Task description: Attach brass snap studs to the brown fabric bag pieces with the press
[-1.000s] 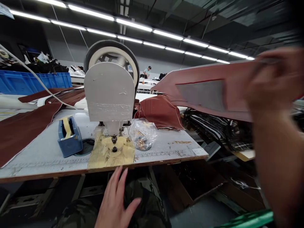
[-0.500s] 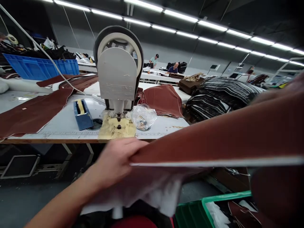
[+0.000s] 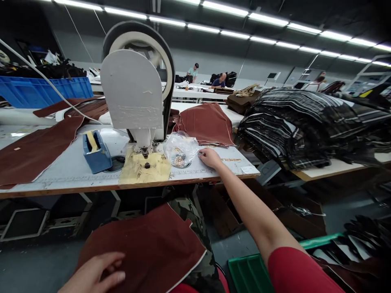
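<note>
A reddish-brown fabric piece [image 3: 146, 240] with a pale edge lies across my lap. My left hand [image 3: 99, 270] rests over its left part, thumb and forefinger apart, other fingers curled. My right hand [image 3: 210, 158] reaches to the worktable, fingers drawn together at the right edge of a clear plastic bag [image 3: 186, 146]. Small metallic pieces [image 3: 179, 158] show in that bag. What sits at my right fingertips is too small to make out. Left of the bag stands a grey machine [image 3: 134, 89] with a large wheel, its head above a yellowish plate [image 3: 145, 169].
A blue tape dispenser [image 3: 97, 152] stands left of the machine. More brown fabric lies at the left [image 3: 39, 154] and behind the bag [image 3: 207, 122]. Striped dark fabric is piled [image 3: 284, 122] at right. A green crate [image 3: 250, 274] stands low at right. Other people work far behind.
The brown fabric, held up and stretched to the right before, now lies on my lap. My right hand has moved to the plastic bag. My left hand has dropped lower and left.
</note>
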Demonstrator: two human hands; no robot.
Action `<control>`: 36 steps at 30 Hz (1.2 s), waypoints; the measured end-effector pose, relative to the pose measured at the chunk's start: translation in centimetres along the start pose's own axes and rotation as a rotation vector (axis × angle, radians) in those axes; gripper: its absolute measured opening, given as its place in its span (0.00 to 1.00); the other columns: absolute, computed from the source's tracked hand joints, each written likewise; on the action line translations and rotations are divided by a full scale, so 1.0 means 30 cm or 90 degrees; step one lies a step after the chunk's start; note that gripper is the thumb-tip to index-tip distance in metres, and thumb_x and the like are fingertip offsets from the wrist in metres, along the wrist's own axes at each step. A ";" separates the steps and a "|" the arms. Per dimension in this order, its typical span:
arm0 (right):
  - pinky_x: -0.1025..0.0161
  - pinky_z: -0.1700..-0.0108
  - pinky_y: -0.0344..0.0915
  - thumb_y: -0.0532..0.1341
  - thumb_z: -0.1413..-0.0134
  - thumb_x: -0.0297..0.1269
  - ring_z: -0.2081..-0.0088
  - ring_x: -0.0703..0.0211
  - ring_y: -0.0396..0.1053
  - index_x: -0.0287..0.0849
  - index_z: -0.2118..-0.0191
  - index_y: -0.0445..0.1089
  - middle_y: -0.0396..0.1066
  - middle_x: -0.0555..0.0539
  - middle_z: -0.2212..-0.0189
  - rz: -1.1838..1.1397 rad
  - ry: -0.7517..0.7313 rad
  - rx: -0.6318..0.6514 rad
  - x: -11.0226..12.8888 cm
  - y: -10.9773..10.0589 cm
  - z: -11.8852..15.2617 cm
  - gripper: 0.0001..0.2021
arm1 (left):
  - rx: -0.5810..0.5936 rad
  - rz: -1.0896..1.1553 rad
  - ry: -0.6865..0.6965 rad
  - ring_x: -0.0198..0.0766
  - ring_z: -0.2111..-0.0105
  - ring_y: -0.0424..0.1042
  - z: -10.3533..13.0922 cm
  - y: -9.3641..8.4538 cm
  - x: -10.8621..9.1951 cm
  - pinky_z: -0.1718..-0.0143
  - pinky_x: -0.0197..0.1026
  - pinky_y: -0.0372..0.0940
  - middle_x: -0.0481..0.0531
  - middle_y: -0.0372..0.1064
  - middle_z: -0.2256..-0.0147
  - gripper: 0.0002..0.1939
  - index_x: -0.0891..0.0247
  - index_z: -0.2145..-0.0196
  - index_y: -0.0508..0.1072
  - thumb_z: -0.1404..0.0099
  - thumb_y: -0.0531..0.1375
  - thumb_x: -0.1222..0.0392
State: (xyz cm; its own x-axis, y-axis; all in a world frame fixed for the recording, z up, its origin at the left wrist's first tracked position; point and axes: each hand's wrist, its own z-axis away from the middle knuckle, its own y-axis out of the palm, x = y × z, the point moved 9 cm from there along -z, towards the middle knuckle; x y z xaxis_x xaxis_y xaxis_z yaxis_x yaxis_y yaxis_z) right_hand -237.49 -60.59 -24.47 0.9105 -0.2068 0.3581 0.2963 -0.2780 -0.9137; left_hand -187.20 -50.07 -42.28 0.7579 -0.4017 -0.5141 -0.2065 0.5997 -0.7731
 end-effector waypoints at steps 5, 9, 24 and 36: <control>0.66 0.53 0.63 0.63 0.47 0.32 0.53 0.52 0.73 0.41 0.62 0.80 0.78 0.43 0.56 -0.031 -0.031 -0.029 -0.001 0.055 -0.093 0.09 | -0.078 -0.194 -0.059 0.59 0.41 0.66 -0.170 -0.066 0.123 0.42 0.54 0.63 0.63 0.68 0.41 0.31 0.62 0.42 0.73 0.37 0.54 0.43; 0.65 0.57 0.64 0.63 0.50 0.29 0.60 0.53 0.74 0.42 0.65 0.80 0.80 0.45 0.63 -0.064 -0.026 -0.053 -0.009 0.042 -0.105 0.08 | -0.074 -0.215 -0.092 0.59 0.45 0.68 -0.245 -0.082 0.152 0.45 0.52 0.62 0.64 0.70 0.48 0.29 0.63 0.46 0.74 0.41 0.59 0.45; 0.62 0.69 0.73 0.68 0.46 0.47 0.74 0.61 0.73 0.42 0.64 0.76 0.75 0.48 0.72 -0.679 0.026 0.210 0.533 0.498 0.583 0.12 | 0.129 0.333 -0.063 0.37 0.69 0.68 -0.319 -0.085 0.123 0.66 0.36 0.61 0.52 0.73 0.69 0.22 0.65 0.68 0.74 0.39 0.58 0.40; 0.62 0.58 0.70 0.66 0.41 0.36 0.62 0.60 0.72 0.44 0.64 0.76 0.74 0.48 0.65 -0.616 -0.239 0.199 0.865 0.681 0.645 0.03 | 0.108 0.626 -0.024 0.29 0.75 0.53 -0.167 -0.206 -0.030 0.73 0.33 0.54 0.45 0.57 0.75 0.19 0.66 0.74 0.67 0.37 0.62 0.47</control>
State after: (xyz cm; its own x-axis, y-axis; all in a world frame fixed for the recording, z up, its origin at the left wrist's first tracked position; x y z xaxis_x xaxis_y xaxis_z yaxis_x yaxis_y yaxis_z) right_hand -202.22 -53.49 -37.56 0.2649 0.2864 0.9208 0.9487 0.0937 -0.3021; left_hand -189.72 -56.87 -38.91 0.3167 0.3469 -0.8828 -0.6639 0.7458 0.0549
